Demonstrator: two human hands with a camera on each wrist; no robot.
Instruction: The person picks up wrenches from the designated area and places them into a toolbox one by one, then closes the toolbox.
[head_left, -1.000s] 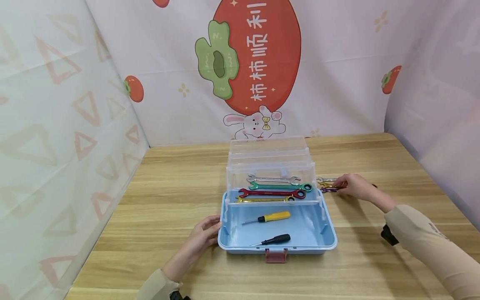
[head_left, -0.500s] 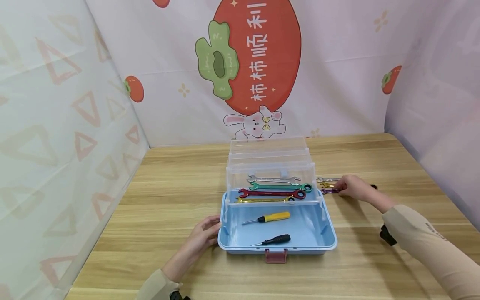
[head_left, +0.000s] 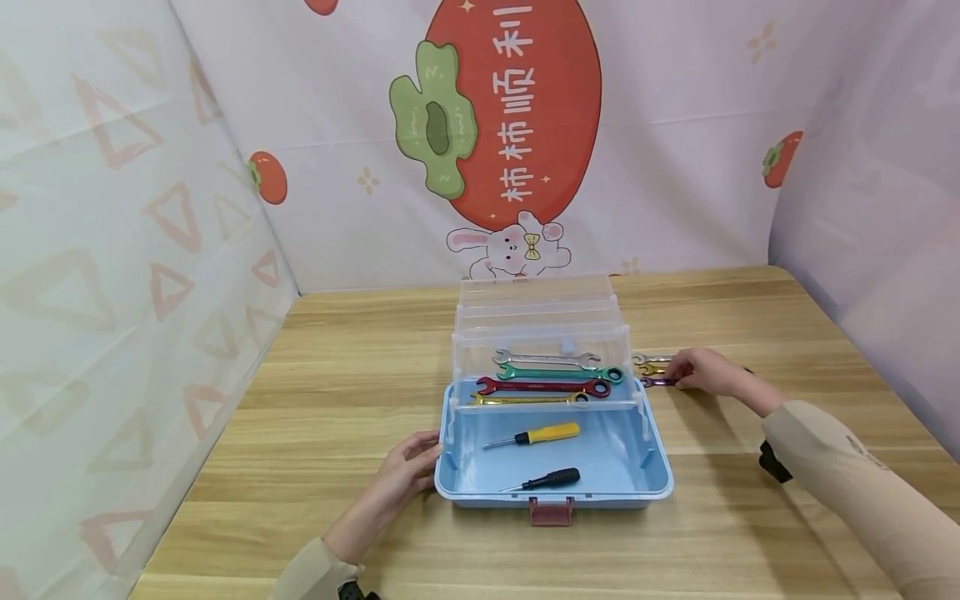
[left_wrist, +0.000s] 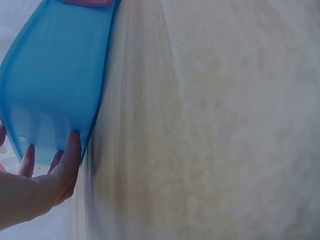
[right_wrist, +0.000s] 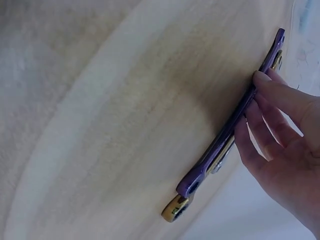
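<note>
My right hand is at a row of combination wrenches on the table, right of the light-blue toolbox. Its thumb and fingers pinch the purple wrench from opposite sides near the middle. Behind it lie a gold wrench and a silver wrench, partly hidden by the hand. My left hand touches the toolbox's left end; in the left wrist view, extended fingertips rest against the blue wall. Inside the box are a yellow-handled screwdriver and a black-handled one.
Above the box's back half stands a clear raised tray with silver, green, red and gold wrenches in it. The transparent lid is lifted behind. A dark red latch hangs at the front. Printed cloth encloses the wooden table.
My right hand and sleeve have shifted slightly left at the wrenches, and the purple wrench has moved a little. The left hand and toolbox stay put.
</note>
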